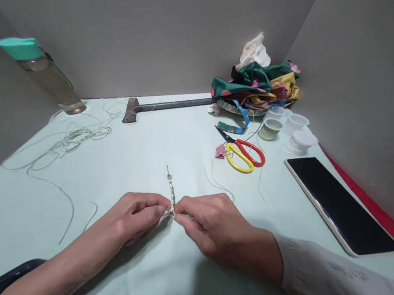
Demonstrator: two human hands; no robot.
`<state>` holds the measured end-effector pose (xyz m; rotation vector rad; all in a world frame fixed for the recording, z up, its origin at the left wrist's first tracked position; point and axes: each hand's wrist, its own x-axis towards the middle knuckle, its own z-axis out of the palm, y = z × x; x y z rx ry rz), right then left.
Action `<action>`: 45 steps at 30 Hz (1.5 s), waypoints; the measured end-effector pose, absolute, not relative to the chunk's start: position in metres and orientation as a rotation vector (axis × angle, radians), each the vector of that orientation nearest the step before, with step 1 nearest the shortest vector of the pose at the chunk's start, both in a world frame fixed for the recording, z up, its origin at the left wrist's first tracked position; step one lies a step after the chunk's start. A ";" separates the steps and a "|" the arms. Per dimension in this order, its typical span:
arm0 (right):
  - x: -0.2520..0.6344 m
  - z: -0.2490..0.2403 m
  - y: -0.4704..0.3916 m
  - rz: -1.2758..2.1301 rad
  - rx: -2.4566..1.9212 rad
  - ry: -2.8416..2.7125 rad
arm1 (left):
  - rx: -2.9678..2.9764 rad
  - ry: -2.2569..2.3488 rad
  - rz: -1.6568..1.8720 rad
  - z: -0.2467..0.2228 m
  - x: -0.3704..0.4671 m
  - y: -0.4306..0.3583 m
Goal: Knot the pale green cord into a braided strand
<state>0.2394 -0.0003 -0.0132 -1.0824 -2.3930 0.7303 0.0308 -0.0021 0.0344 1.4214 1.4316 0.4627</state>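
Note:
A short braided cord [171, 192], pale green and white, lies upright in the view at the middle of the table, with a small loop and a thin pin-like tip at its far end. My left hand [142, 215] pinches thin strands at the left of its near end. From the right, my right hand [206, 216] pinches at the same near end, thumb and forefinger closed on the cord's strands. The fingertips of both hands almost meet there. How the strands cross between them is too small to make out.
Loose thread [76, 139] lies tangled at the left, near a bottle [48, 77]. A hammer [173, 104] lies along the back wall beside bundled fabric [257, 84]. Scissors [243, 153], a pink clip [220, 151], thread spools [270, 129] and a phone [338, 204] are at the right.

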 end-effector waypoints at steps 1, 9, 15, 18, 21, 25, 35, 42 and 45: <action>0.239 -0.013 -0.001 0.730 -1.076 -2.400 | 1.374 1.422 0.440 0.035 0.033 -0.002; 0.238 -0.008 -0.002 0.710 -1.132 -2.414 | 1.194 1.470 0.490 0.032 0.040 -0.002; 0.238 -0.004 -0.002 0.694 -1.124 -2.452 | 1.224 1.476 0.531 0.026 0.038 -0.007; 0.238 -0.006 0.000 0.724 -1.136 -2.453 | 1.231 1.533 0.499 0.019 0.037 -0.006; 0.237 -0.007 0.001 0.770 -1.175 -2.427 | 1.208 1.582 0.458 0.014 0.036 -0.004; 0.237 -0.004 0.000 0.853 -1.212 -2.351 | 1.188 1.590 0.432 0.014 0.034 0.003; 0.222 -0.002 0.040 1.358 -1.189 -1.759 | 1.313 1.527 0.475 -0.009 0.024 0.018; 0.193 -0.012 0.062 1.508 -1.062 -1.454 | 1.391 1.509 0.476 -0.018 0.027 0.025; 0.193 0.000 0.062 1.479 -1.001 -1.398 | 1.394 1.483 0.507 -0.005 0.030 0.024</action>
